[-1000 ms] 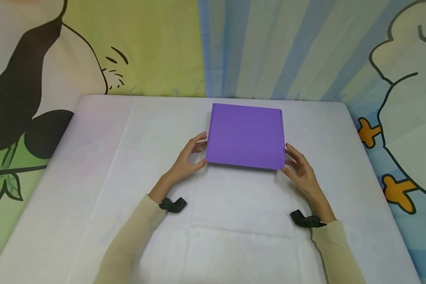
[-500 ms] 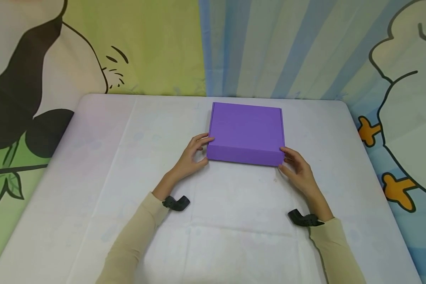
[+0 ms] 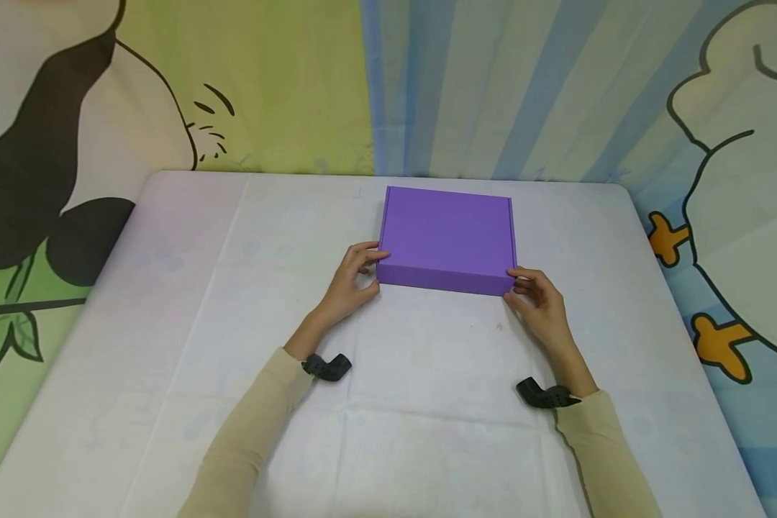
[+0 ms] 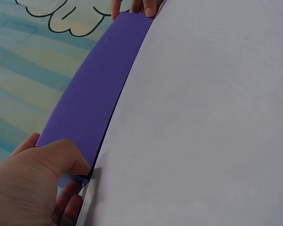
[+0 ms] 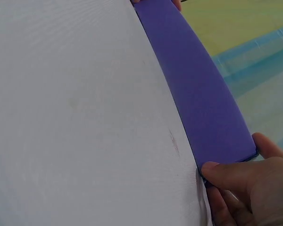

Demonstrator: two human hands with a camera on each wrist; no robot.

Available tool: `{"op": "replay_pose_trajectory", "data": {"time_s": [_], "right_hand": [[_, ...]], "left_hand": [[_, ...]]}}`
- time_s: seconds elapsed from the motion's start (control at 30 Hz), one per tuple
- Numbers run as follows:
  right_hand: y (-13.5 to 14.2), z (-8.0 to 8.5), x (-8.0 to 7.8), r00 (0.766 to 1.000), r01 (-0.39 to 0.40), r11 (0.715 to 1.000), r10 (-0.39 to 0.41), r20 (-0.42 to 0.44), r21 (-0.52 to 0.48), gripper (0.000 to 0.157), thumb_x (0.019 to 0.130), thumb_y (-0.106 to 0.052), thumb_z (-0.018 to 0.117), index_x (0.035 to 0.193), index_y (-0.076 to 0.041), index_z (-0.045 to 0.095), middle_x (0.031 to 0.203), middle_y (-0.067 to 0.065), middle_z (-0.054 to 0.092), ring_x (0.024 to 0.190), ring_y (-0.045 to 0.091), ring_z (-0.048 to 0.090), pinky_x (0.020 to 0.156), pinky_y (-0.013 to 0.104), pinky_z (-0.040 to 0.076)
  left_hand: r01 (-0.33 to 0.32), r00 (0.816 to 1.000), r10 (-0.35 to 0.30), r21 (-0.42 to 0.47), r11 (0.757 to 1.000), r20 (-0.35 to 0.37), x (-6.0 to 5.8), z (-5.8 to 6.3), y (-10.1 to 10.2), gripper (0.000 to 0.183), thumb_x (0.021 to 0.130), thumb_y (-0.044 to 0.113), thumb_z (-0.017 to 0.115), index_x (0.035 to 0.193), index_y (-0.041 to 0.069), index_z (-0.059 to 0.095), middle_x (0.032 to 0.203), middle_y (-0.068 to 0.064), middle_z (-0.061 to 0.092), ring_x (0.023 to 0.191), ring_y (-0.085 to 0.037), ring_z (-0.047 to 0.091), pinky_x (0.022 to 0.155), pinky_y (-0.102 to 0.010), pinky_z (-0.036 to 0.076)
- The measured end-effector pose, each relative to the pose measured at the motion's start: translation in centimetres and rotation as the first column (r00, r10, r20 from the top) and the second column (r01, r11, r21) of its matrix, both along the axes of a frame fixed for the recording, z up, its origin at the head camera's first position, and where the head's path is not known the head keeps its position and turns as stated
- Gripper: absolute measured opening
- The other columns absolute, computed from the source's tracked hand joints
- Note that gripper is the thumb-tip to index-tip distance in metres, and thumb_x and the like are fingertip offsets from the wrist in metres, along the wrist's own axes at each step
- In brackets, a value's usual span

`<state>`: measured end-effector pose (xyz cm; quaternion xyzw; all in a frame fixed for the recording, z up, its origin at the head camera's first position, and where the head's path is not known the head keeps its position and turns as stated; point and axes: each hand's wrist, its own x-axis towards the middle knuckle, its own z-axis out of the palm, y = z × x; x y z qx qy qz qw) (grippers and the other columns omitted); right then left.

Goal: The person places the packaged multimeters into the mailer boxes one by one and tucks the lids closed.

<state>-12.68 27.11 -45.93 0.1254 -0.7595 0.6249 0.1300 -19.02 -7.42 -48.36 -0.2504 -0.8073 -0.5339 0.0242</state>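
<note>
A flat purple box (image 3: 447, 229) lies closed on the white table (image 3: 427, 374) near its far edge. My left hand (image 3: 351, 277) grips the box's left front corner, with fingers along the side and thumb at the front. My right hand (image 3: 539, 298) holds the right front corner, its index finger by the top edge and thumb at the lower front. The front face (image 4: 92, 89) fills the middle of the left wrist view, the left thumb pressing its near end. In the right wrist view, the right thumb touches the lower corner of that face (image 5: 198, 89). The box's underside is hidden.
Black wrist cameras (image 3: 326, 367) are strapped at both cuffs. A cartoon-printed backdrop (image 3: 285, 86) stands behind the table and at both sides. Creases run across the white table cover.
The front face, not distinct from the top a second ago, now shows as a separate band. Its lower edge has moved slightly away from me. Both hands have closed in on the front corners.
</note>
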Motion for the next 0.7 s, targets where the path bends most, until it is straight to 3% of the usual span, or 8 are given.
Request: {"op": "replay_pose_trajectory", "data": {"time_s": [0.17,0.4,0.63,0.7], "right_hand": [[-0.4,-0.1,-0.4,1.000,0.028,0.998,-0.028,0.002,-0.062,0.035,0.071,0.029,0.058,0.105,0.023,0.051,0.109,-0.002,0.060,0.088,0.010,0.060,0.079,0.020,0.052],[-1.0,0.3,-0.9,0.991,0.126,0.991,-0.123,0.057,-0.053,0.031,0.068,0.028,0.062,0.098,0.020,0.056,0.101,-0.006,0.062,0.081,0.006,0.061,0.075,0.018,0.053],[-1.3,0.8,-1.4,0.984,0.147,0.988,-0.141,0.111,-0.048,0.030,0.067,0.028,0.062,0.095,0.020,0.055,0.096,-0.007,0.062,0.080,0.001,0.061,0.074,0.017,0.053],[-1.4,0.9,-1.5,0.984,0.146,0.988,-0.140,0.114,-0.046,0.029,0.068,0.028,0.062,0.094,0.020,0.054,0.095,-0.008,0.062,0.080,0.001,0.061,0.074,0.017,0.053]], "left_hand": [[-0.048,0.999,0.048,0.021,0.999,0.017,-0.1,0.0,0.3,0.052,0.078,-0.011,0.062,0.124,0.013,0.057,0.138,-0.011,0.040,0.111,-0.027,0.052,0.080,-0.036,0.046],[-0.100,0.995,0.099,0.043,0.994,0.030,-0.2,0.1,0.5,0.046,0.077,-0.014,0.061,0.119,0.005,0.059,0.135,-0.018,0.043,0.104,-0.035,0.057,0.069,-0.042,0.049],[-0.156,0.988,0.155,0.056,0.986,0.017,1.4,3.5,1.1,0.040,0.075,-0.019,0.059,0.111,-0.002,0.061,0.126,-0.025,0.048,0.103,-0.036,0.057,0.063,-0.030,0.048],[-0.166,0.986,0.166,0.064,0.984,0.014,1.3,3.5,1.1,0.039,0.075,-0.019,0.060,0.110,-0.002,0.062,0.125,-0.024,0.049,0.103,-0.036,0.057,0.062,-0.027,0.047]]}}
